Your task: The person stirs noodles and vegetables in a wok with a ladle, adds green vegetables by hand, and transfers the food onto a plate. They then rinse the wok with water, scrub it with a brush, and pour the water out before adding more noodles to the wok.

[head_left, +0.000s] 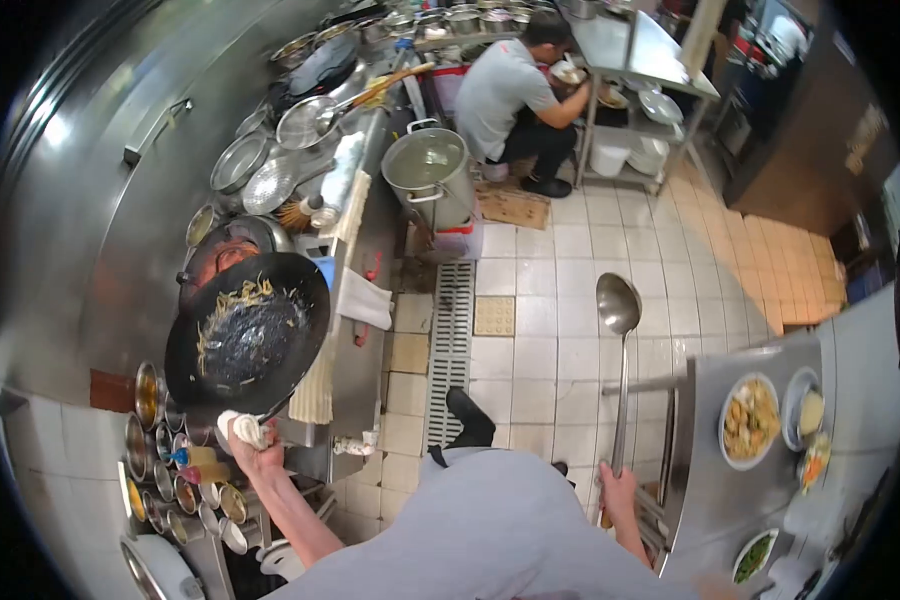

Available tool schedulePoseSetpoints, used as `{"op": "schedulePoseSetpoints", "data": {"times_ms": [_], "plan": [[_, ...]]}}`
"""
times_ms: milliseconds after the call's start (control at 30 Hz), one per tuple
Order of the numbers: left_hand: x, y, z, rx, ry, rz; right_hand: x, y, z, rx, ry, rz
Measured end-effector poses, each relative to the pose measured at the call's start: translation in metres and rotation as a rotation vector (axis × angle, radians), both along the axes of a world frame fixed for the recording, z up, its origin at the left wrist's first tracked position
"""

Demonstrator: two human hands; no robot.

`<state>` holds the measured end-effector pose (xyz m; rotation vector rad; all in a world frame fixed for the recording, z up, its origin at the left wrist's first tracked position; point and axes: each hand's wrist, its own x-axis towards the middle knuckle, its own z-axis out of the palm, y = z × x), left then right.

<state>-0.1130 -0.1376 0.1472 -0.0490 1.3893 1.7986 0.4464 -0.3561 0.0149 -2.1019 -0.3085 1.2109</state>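
A black wok point(250, 335) with strands of pale food clinging to its inner wall is tilted over the stove at the left. My left hand point(255, 445) is closed around its handle with a folded white cloth point(242, 428) between. Low on the right, my right hand point(618, 490) grips the long handle of a metal ladle point(620, 305). The ladle's bowl points away from me, above the tiled floor. Beside the right hand stands a steel table bearing an oval plate of food point(750, 422).
Sauce pots point(170, 470) crowd the left below the wok. Strainers point(270, 187) lie along the counter behind it. A large pot of liquid point(427, 175) stands ahead. A person point(515, 100) crouches by a steel shelf point(645, 60). A floor drain point(450, 340) runs down the aisle.
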Motion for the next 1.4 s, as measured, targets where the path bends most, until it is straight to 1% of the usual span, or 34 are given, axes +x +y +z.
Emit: {"op": "schedulePoseSetpoints", "data": {"times_ms": [133, 267, 300, 333, 400, 467, 500, 533, 567, 600, 633, 667, 700, 733, 767, 800, 867, 933, 1000, 1033, 1067, 1100, 1133, 1167, 1200, 1233, 1267, 1333, 1400], "plan": [[-0.042, 0.012, -0.021, -0.018, -0.092, 0.124, -0.029, 0.083, -0.003, -0.028, 0.049, 0.091], [-0.053, 0.033, -0.029, -0.050, -0.194, 0.227, -0.063, 0.193, -0.013, 0.117, -0.061, 0.386], [-0.062, 0.037, -0.041, -0.017, -0.202, 0.219, -0.074, 0.226, -0.010, 0.168, -0.093, 0.482], [-0.061, 0.047, -0.043, 0.026, -0.254, 0.212, -0.087, 0.261, -0.004, 0.221, -0.125, 0.580], [-0.066, 0.068, -0.065, 0.096, -0.299, 0.198, -0.124, 0.335, 0.033, 0.291, -0.028, 0.699], [-0.058, 0.099, -0.066, 0.149, -0.393, 0.243, -0.168, 0.399, 0.066, 0.450, 0.067, 0.822], [-0.055, 0.113, -0.072, 0.230, -0.407, 0.217, -0.194, 0.425, 0.087, 0.576, 0.175, 0.861], [-0.058, 0.127, -0.088, 0.184, -0.399, 0.264, -0.217, 0.447, 0.101, 0.697, 0.291, 0.899], [-0.050, 0.145, -0.093, 0.162, -0.391, 0.372, -0.236, 0.468, 0.103, 0.666, 0.321, 0.967], [-0.050, 0.161, -0.107, 0.174, -0.349, 0.368, -0.254, 0.489, 0.102, 0.636, 0.353, 1.038], [-0.038, 0.174, -0.105, 0.233, -0.330, 0.374, -0.269, 0.507, 0.100, 0.604, 0.383, 1.113], [-0.041, 0.188, -0.120, 0.249, -0.327, 0.371, -0.285, 0.528, 0.095, 0.582, 0.405, 1.180], [-0.038, 0.203, -0.124, 0.251, -0.315, 0.408, -0.304, 0.553, 0.089, 0.566, 0.425, 1.252], [-0.040, 0.217, -0.133, 0.315, -0.332, 0.387, -0.325, 0.582, 0.085, 0.555, 0.441, 1.327], [-0.040, 0.229, -0.142, 0.321, -0.327, 0.407, -0.350, 0.611, 0.083, 0.562, 0.451, 1.403], [-0.039, 0.246, -0.144, 0.329, -0.320, 0.423, -0.375, 0.637, 0.073, 0.531, 0.576, 1.393], [-0.040, 0.265, -0.155, 0.306, -0.280, 0.471, -0.433, 0.689, 0.068, 0.640, 0.505, 1.539], [-0.042, 0.285, -0.165, 0.332, -0.304, 0.533, -0.505, 0.740, 0.075, 0.783, 0.346, 1.615], [-0.044, 0.304, -0.171, 0.324, -0.312, 0.577, -0.590, 0.798, 0.023, 1.169, 0.017, 1.623], [-0.045, 0.309, -0.178, 0.328, -0.309, 0.578, -0.631, 0.823, 0.003, 1.249, -0.183, 1.643], [-0.044, 0.315, -0.177, 0.310, -0.305, 0.588, -0.667, 0.844, -0.003, 1.330, -0.385, 1.646], [-0.042, 0.317, -0.172, 0.291, -0.300, 0.595, -0.690, 0.853, 0.028, 0.942, -0.131, 1.730], [-0.039, 0.319, -0.168, 0.267, -0.298, 0.598, -0.709, 0.863, 0.061, 0.537, 0.108, 1.761], [-0.040, 0.314, -0.168, 0.249, -0.296, 0.537, -0.735, 0.895, 0.063, 0.128, 0.627, 1.624], [-0.037, 0.309, -0.164, 0.241, -0.312, 0.554, -0.756, 0.921, 0.060, -0.294, 1.094, 1.383], [-0.031, 0.302, -0.157, 0.228, -0.330, 0.569, -0.757, 0.924, 0.081, -0.354, 1.088, 1.281], [-0.025, 0.294, -0.151, 0.217, -0.350, 0.581, -0.760, 0.934, 0.070, -0.172, 0.965, 1.434], [-0.002, 0.261, -0.154, 0.253, -0.247, 0.532, -0.722, 0.936, 0.069, 0.292, 0.666, 1.724], [0.040, 0.225, -0.136, 0.066, -0.168, 0.566, -0.677, 0.937, 0.066, 0.430, 0.684, 1.560]]}}
